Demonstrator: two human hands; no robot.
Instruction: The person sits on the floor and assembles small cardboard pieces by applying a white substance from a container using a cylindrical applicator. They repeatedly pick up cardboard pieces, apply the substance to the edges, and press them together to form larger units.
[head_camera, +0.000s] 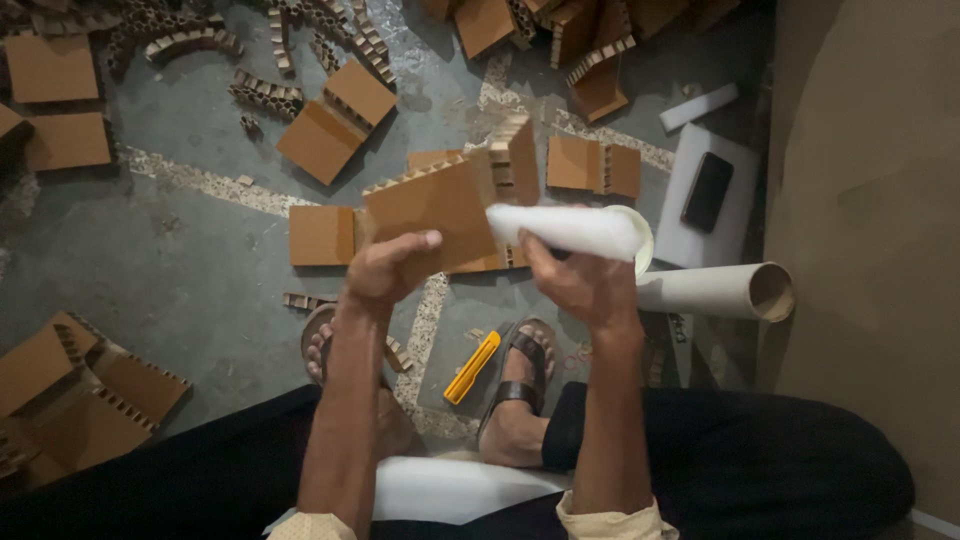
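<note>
Knife (472, 367) lies between sandals; phone (707, 191) apparently on board (690, 215).

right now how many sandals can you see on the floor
2. One dark strapped sandal sits on the foot beside the yellow utility knife; the other brown sandal lies under the left forearm, partly hidden.

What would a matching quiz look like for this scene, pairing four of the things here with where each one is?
Things:
1. flat brown honeycomb cardboard piece
2. white squeeze tube with a round end
3. yellow utility knife
4. dark flat phone

Places:
A. on the white board by the wall
B. held in the left hand
C. on the floor between the sandalled feet
D. gripped in the right hand

Pairs: 1-B, 2-D, 3-C, 4-A
</note>
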